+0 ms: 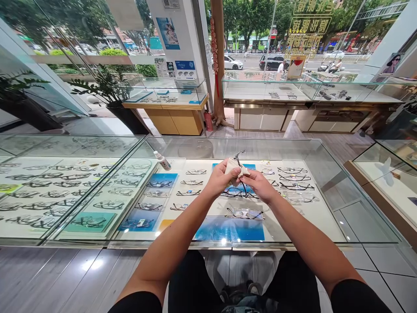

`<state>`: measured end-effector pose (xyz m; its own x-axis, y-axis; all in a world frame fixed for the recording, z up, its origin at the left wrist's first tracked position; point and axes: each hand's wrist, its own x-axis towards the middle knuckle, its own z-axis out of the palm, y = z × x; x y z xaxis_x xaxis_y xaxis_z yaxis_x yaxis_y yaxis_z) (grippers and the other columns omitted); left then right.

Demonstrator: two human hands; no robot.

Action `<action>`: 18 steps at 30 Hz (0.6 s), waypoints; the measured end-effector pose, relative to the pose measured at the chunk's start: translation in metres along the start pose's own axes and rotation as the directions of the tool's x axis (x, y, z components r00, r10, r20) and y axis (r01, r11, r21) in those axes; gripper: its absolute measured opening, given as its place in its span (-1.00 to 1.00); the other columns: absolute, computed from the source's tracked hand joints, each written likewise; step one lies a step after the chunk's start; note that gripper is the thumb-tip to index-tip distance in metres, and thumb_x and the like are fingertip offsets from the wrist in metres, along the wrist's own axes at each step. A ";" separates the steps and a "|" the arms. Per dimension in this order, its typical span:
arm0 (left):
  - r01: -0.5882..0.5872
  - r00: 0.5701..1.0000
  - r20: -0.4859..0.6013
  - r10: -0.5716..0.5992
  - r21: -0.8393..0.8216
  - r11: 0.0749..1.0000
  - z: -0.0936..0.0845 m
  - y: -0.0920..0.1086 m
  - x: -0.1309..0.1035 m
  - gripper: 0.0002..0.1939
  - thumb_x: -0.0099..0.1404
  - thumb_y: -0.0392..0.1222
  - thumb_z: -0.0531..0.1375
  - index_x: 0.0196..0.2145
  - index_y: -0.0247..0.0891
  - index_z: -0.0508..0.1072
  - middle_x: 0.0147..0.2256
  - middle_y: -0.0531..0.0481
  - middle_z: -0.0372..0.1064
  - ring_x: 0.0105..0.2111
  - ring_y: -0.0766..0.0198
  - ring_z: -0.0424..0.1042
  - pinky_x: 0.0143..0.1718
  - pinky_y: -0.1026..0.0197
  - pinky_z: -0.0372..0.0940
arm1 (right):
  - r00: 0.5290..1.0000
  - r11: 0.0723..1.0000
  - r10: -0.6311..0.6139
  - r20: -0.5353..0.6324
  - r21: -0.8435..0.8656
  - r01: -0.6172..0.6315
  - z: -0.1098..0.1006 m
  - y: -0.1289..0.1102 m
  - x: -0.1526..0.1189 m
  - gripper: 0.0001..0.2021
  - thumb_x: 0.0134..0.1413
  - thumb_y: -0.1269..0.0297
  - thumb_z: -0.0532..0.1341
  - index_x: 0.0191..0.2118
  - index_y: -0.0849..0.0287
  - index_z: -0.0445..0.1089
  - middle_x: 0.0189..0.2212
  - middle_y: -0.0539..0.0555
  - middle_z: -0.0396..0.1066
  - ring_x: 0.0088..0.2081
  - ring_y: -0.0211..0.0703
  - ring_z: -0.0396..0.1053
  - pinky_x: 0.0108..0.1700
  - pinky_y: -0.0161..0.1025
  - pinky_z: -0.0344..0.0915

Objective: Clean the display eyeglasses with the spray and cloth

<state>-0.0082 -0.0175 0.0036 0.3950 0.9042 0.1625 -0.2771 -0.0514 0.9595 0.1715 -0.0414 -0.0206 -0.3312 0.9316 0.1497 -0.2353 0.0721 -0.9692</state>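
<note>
Both my hands meet above the glass counter, closed around a pair of eyeglasses (241, 153) and a pale cleaning cloth (232, 165). My left hand (220, 179) grips the cloth, with its thumb pressed on top. On the other side, my right hand (260, 184) pinches the cloth and the eyeglasses between its fingers. One dark temple of the eyeglasses sticks up above the hands and another hangs down between them. The lenses are mostly hidden by the cloth and fingers. To the left, a small white spray bottle (162, 160) stands on the counter top.
Under the glass of the display counter (329, 232) lie several rows of eyeglasses (295, 186) and blue panels (228, 229). Another showcase (365, 163) stands at the right. Beyond are further display cases (260, 91), potted plants (127, 115) and a fire extinguisher (208, 121).
</note>
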 end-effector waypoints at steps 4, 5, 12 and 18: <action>-0.050 0.998 -0.040 0.052 0.032 0.998 0.004 -0.005 0.000 -0.33 0.19 0.45 0.51 -0.30 -0.24 0.46 -0.56 0.11 0.41 -0.62 0.40 0.33 -0.55 0.32 0.23 | 0.999 0.997 -0.022 0.032 -0.077 0.025 0.003 -0.002 -0.001 -0.46 0.08 -0.34 0.51 -0.31 0.12 0.65 -0.24 0.08 0.50 -0.13 -0.03 0.41 0.09 -0.05 0.36; -0.063 0.996 -0.054 0.066 0.039 0.997 0.005 -0.006 0.000 -0.32 0.20 0.48 0.49 -0.32 -0.23 0.45 -0.58 0.12 0.38 -0.64 0.40 0.31 -0.57 0.32 0.21 | 0.999 0.996 -0.027 0.041 -0.088 0.030 0.005 -0.003 -0.002 -0.45 0.09 -0.35 0.50 -0.31 0.12 0.65 -0.23 0.09 0.50 -0.12 -0.02 0.42 0.09 -0.05 0.36; -0.012 0.999 -0.034 0.014 0.043 0.999 -0.004 0.000 0.002 -0.26 0.26 0.59 0.37 -0.37 -0.25 0.49 -0.60 0.03 0.42 -0.61 0.31 0.40 -0.56 0.27 0.28 | 1.000 0.997 -0.026 0.017 -0.078 0.028 0.004 -0.007 -0.003 -0.46 0.10 -0.34 0.50 -0.33 0.11 0.65 -0.23 0.09 0.52 -0.13 -0.03 0.41 0.12 -0.03 0.36; 0.040 0.996 0.084 -0.040 -0.002 0.999 -0.021 0.008 0.006 -0.35 0.20 0.40 0.53 -0.23 -0.30 0.57 -0.39 -0.07 0.59 -0.44 0.24 0.53 -0.39 0.25 0.41 | 0.998 0.999 0.027 -0.065 -0.026 -0.029 -0.008 -0.006 0.000 -0.48 -0.01 -0.31 0.55 -0.36 0.12 0.64 -0.28 0.08 0.56 -0.15 -0.04 0.42 0.11 -0.06 0.33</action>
<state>-0.0268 -0.0037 0.0069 0.4775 0.8669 0.1429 -0.2632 -0.0140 0.9646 0.1799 -0.0390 -0.0161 -0.2773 0.9544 0.1106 -0.2018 0.0546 -0.9779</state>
